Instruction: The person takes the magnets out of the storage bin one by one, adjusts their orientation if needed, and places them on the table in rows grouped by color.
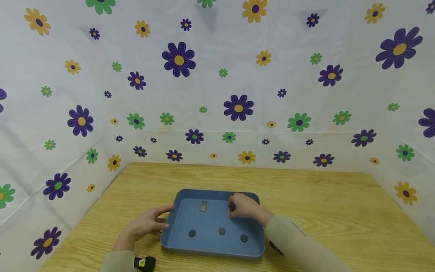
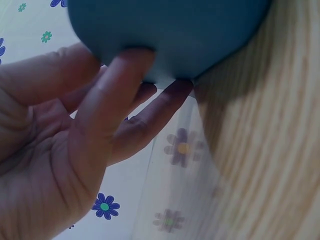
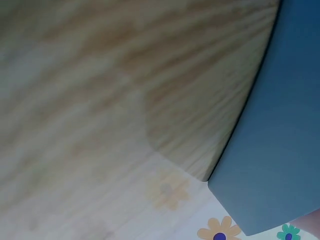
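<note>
Nearest you, a black device [image 1: 145, 263] sits at your left sleeve [image 1: 117, 261]. Ahead, the blue tray [image 1: 211, 219] rests on the tabletop [image 1: 306, 196], with three dark discs [image 1: 222, 231] in its near half. Your left grip [image 1: 147, 223] is spread, fingertips touching the tray's left wall from outside. Farther in, your right grip [image 1: 245, 206] is curled, pinching a mostly hidden dark piece [image 1: 233, 207]; left of it lies a grey rectangle [image 1: 203, 206]. Behind hangs flowered cloth [image 1: 210, 90].

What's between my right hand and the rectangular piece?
Only bare floor of the blue tray lies between your right hand and the rectangular piece, seen in the head view.
</note>
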Tool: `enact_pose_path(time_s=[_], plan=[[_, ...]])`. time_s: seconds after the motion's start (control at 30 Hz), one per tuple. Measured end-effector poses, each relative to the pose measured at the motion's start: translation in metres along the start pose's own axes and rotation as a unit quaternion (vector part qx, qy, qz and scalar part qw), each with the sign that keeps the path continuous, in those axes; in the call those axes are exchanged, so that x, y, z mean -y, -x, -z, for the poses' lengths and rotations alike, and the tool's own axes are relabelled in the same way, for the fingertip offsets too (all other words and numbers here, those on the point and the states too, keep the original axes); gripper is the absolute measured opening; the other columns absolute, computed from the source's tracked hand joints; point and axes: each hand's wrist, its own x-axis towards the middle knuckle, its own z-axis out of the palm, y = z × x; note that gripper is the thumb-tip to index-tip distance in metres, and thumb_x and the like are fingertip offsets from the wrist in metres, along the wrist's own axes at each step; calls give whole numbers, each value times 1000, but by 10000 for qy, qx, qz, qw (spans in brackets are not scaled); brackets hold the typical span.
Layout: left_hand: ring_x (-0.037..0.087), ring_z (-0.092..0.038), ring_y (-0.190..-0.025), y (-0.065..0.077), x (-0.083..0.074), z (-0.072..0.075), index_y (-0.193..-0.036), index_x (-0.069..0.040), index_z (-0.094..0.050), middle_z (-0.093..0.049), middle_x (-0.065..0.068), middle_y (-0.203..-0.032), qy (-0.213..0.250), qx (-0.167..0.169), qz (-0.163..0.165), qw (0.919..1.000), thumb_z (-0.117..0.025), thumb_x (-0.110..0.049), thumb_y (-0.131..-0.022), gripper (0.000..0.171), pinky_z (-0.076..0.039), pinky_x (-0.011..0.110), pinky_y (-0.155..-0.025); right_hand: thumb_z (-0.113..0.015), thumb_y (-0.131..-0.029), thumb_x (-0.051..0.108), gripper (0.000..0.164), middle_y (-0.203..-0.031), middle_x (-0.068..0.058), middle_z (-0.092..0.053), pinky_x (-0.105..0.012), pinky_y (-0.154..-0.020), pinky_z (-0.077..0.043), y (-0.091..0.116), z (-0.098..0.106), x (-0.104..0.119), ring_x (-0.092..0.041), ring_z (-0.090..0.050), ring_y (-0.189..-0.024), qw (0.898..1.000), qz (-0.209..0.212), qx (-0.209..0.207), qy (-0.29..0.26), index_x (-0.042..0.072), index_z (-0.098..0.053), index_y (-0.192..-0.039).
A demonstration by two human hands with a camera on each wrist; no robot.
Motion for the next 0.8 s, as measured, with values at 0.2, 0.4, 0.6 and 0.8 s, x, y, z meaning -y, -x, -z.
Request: enact_pose_path(time_s=[0.2,0.4,0.6,0.8], plan=[[43,-37,-116,0,-1,-1,-139,2,-19,-9,30,-140,-52,2,-13,10000,-57,-5,-85,67,-50,41,-69,-73,-71,12,25,-76,1,-51,-29,-63,-42,-1,0,-2,-12,-47,-69,9974,-161,385,-591,2,-58,-88],[43,-38,-115,1,-3,-2,-139,3,-18,-8,31,-140,-66,-1,-48,10000,-56,-4,-86,66,-50,41,-69,-75,-69,12,29,-72,1,-48,-29,-59,-39,0,1,0,-13,-44,-65,9969,-264,396,-624,5,-52,-87],[43,-38,-115,2,-5,-2,-139,4,-17,-8,32,-140,-69,13,-58,10000,-55,-2,-86,66,-50,42,-68,-73,-68,8,30,-74,0,-52,-28,-55,-40,0,1,2,-12,-45,-62,9979,-265,243,-540,6,-53,-90],[42,-41,-113,2,-6,-3,-139,4,-16,-9,32,-139,-53,26,-56,10000,-55,-2,-85,67,-50,42,-68,-71,-67,1,30,-74,-4,-54,-29,-55,-42,3,3,4,-14,-47,-62,9974,-169,13,-707,-2,-58,-94]])
